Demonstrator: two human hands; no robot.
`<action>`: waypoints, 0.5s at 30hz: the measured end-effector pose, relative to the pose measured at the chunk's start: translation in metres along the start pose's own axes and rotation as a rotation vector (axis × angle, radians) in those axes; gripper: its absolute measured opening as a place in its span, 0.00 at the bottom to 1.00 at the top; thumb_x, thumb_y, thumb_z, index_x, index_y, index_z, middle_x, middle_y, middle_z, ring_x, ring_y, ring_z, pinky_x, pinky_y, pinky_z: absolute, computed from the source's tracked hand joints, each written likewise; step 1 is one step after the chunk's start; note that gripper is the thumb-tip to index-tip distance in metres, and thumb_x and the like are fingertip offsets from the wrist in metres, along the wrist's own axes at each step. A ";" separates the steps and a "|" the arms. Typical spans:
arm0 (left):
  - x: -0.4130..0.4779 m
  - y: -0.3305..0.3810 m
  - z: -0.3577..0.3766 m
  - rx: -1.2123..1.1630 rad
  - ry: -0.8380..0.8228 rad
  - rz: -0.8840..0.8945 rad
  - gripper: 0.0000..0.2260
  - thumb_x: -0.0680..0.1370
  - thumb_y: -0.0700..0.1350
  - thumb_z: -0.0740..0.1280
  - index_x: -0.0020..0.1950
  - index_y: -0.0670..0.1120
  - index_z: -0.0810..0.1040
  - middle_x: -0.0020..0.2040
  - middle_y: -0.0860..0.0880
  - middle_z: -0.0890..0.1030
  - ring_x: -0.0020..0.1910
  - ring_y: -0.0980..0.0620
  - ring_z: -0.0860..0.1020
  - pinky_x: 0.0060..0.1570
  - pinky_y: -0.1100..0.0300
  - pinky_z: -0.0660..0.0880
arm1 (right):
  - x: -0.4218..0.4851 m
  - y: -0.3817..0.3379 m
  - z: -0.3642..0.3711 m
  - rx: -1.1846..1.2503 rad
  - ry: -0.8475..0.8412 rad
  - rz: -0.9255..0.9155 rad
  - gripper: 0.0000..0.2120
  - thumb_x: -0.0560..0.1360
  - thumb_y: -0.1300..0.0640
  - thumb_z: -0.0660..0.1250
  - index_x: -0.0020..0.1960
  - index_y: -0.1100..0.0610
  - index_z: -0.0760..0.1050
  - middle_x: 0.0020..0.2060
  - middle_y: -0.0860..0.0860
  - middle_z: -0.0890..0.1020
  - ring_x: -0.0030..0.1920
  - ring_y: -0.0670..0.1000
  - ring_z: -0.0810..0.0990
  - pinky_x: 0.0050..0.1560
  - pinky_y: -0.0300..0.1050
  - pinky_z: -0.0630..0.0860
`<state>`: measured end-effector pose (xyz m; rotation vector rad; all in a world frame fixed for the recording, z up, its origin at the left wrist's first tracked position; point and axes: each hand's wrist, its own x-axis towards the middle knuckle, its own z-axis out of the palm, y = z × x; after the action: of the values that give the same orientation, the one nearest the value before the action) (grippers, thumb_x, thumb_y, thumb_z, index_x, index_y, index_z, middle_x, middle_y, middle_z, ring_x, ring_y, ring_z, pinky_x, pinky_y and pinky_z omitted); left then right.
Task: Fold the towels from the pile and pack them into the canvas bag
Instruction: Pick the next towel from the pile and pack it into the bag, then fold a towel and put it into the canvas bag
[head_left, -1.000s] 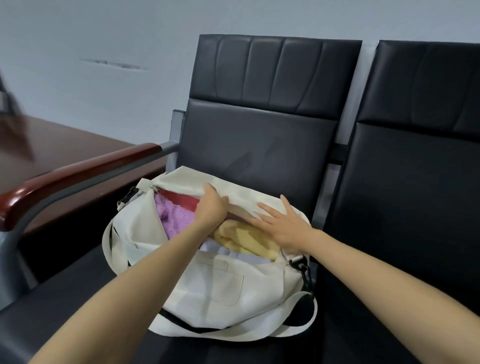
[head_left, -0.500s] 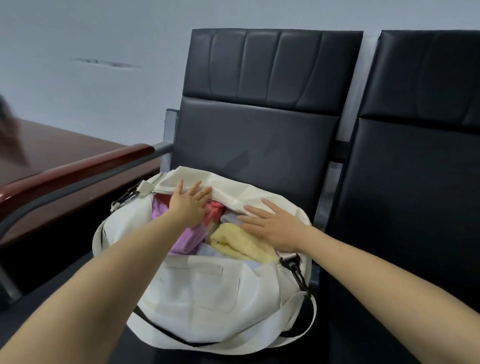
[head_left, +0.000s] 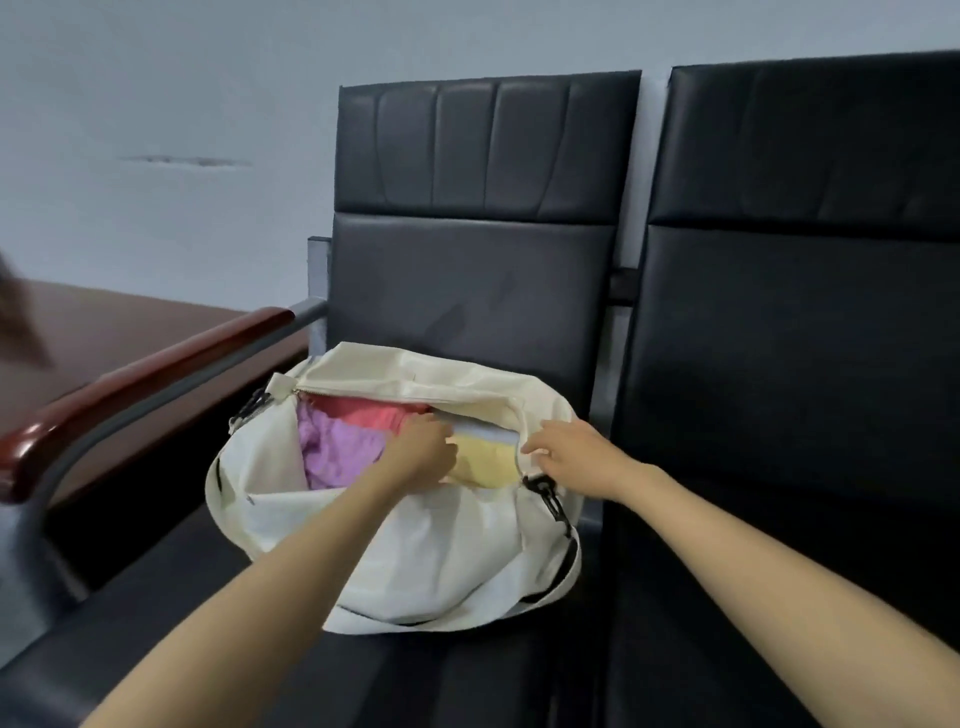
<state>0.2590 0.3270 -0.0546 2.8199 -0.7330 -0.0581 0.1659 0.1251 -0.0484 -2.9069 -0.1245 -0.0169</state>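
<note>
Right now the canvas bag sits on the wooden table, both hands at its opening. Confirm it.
Wrong spot: the head view shows the canvas bag on the black chair seat, left hand and right hand at its opening.

Cream canvas bag (head_left: 415, 561) with black clips; inside it a purple towel (head_left: 335, 452), a red towel (head_left: 379, 411) and a pale yellow towel (head_left: 485, 460); black chairs (head_left: 467, 291); reddish-brown armrest (head_left: 156, 374); pale grey wall (head_left: 171, 93).
</note>
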 end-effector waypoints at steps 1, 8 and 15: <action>-0.014 0.019 0.001 -0.085 0.010 0.016 0.15 0.80 0.45 0.60 0.65 0.45 0.75 0.69 0.45 0.71 0.68 0.45 0.69 0.67 0.53 0.66 | -0.022 0.003 -0.006 0.028 0.013 0.002 0.16 0.81 0.57 0.56 0.65 0.51 0.76 0.62 0.48 0.78 0.69 0.50 0.69 0.73 0.51 0.58; -0.099 0.201 0.014 -0.405 -0.046 0.254 0.11 0.78 0.43 0.63 0.58 0.46 0.80 0.56 0.48 0.81 0.55 0.48 0.79 0.53 0.55 0.76 | -0.198 0.052 -0.059 0.204 0.196 0.247 0.14 0.81 0.54 0.62 0.66 0.49 0.75 0.63 0.46 0.76 0.63 0.48 0.73 0.63 0.43 0.70; -0.150 0.370 0.037 -0.514 -0.241 0.472 0.10 0.80 0.43 0.62 0.59 0.48 0.79 0.57 0.50 0.80 0.56 0.53 0.77 0.53 0.61 0.73 | -0.388 0.140 -0.072 0.363 0.481 0.652 0.09 0.79 0.58 0.64 0.56 0.51 0.79 0.54 0.48 0.80 0.56 0.47 0.78 0.54 0.35 0.73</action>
<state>-0.0513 0.0779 -0.0086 2.1221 -1.2157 -0.4421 -0.2087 -0.0590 -0.0185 -2.3681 0.8017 -0.5124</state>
